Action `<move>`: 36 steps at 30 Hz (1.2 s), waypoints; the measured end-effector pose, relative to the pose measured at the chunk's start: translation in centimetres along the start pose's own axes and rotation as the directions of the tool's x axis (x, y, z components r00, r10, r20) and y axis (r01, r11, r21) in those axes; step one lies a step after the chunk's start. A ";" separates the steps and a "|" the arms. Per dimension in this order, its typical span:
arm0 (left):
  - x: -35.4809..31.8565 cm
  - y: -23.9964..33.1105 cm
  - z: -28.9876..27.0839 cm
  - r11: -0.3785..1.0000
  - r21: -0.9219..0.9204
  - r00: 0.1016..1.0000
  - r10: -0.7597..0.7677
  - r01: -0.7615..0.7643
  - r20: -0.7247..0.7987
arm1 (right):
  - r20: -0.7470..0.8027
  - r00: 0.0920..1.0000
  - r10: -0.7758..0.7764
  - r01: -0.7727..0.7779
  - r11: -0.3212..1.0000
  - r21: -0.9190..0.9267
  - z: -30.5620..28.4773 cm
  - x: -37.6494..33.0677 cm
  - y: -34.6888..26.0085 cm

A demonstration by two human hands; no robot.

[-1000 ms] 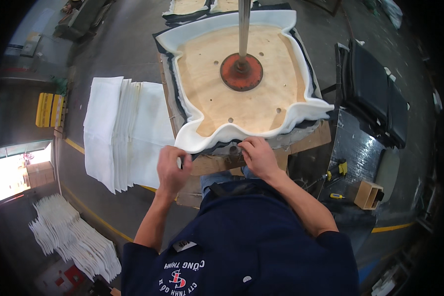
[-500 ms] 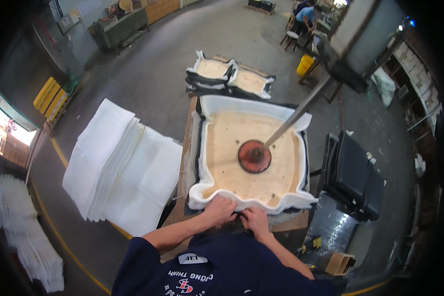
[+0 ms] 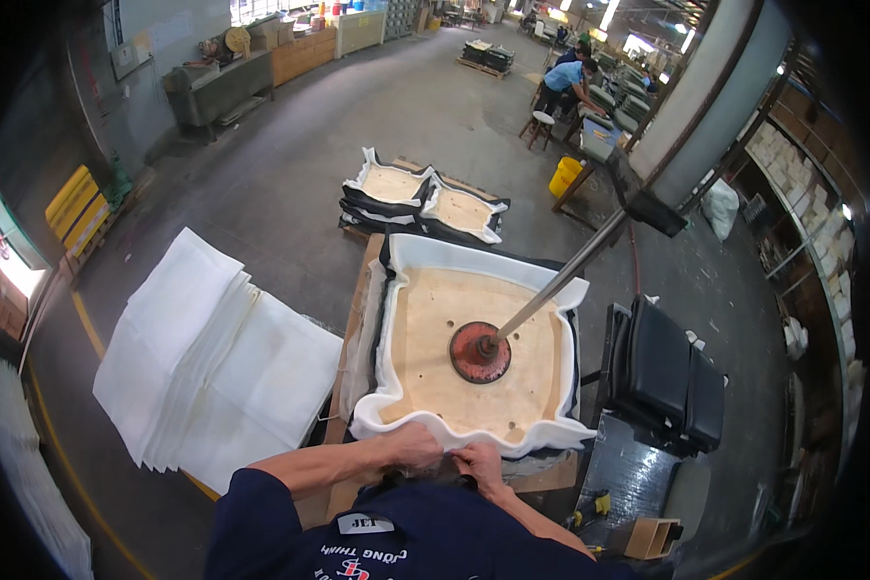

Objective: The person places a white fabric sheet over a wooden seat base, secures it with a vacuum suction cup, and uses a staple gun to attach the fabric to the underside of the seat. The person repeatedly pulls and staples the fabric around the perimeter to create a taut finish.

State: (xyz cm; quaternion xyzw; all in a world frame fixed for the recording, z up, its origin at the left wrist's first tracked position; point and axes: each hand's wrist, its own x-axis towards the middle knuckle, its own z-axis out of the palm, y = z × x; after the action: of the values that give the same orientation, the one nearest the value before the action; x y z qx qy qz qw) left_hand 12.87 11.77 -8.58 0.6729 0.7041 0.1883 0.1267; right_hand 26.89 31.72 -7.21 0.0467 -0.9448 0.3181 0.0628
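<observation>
A plywood seat board (image 3: 425, 309) lies inside a rim of white padding (image 3: 483, 253), with black cover material (image 3: 385, 300) showing outside it. Pressing on the board's middle is a round red clamp foot (image 3: 474, 362) on a slanted metal rod (image 3: 561, 275). At the near edge my left hand (image 3: 414, 447) is closed on the wavy white padding. Just to its right, my right hand (image 3: 480, 466) pinches the same near edge, where a bit of dark material shows by the fingertips. Both hands' fingertips are partly hidden.
Left of the work lies a fanned stack of white sheets (image 3: 203, 358). Black cushions (image 3: 662, 372) are piled at the right, above a shiny surface with a small wooden box (image 3: 648, 537). Two more padded boards (image 3: 459, 211) sit beyond. Farther off, a person (image 3: 567, 85) bends over a table.
The head view has tilted up, showing more of the far room. My hands have stayed at the near padding edge and come slightly closer together. The clamp foot still rests on the board.
</observation>
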 end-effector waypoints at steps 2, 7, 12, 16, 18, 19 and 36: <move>0.4 0.0 -1.0 1.000 0.023 0.996 0.010 -0.012 0.090 | 0.019 1.000 0.007 -0.007 1.000 -0.026 -0.8 0.4 -0.5; 0.5 0.8 -1.9 0.994 -0.029 0.992 -0.104 0.107 0.074 | 0.072 0.992 0.105 -0.114 0.985 0.128 -2.5 0.3 -1.9; -0.7 1.7 -2.4 0.978 -0.185 0.964 -0.136 0.094 -0.227 | 0.074 0.993 0.095 -0.092 0.995 -0.043 -5.4 -2.8 -1.3; 1.2 5.9 -3.9 0.990 -0.134 0.979 -0.078 0.053 -0.188 | -0.046 0.983 0.177 -0.183 0.964 -0.194 -5.6 -2.6 -2.5; 3.5 7.2 -2.2 0.988 -0.036 0.943 -0.152 0.148 -0.297 | -0.070 0.984 0.166 -0.177 0.963 -0.204 -3.8 -3.0 -2.0; 3.9 6.9 -2.1 0.980 0.013 0.943 -0.185 0.196 -0.276 | -0.090 0.984 0.152 -0.169 0.960 -0.222 -3.4 -2.8 -1.6; 6.0 2.0 0.7 0.988 0.139 0.989 0.040 -0.060 0.144 | 0.053 0.963 0.263 -0.241 0.936 -0.256 -3.4 -3.2 -0.3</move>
State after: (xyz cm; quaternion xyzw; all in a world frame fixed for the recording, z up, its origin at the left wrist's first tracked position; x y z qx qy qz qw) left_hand 14.61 17.88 -7.89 0.7093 0.6879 0.0927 0.1227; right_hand 30.36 33.72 -4.81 -0.0693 -0.9770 0.2012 -0.0140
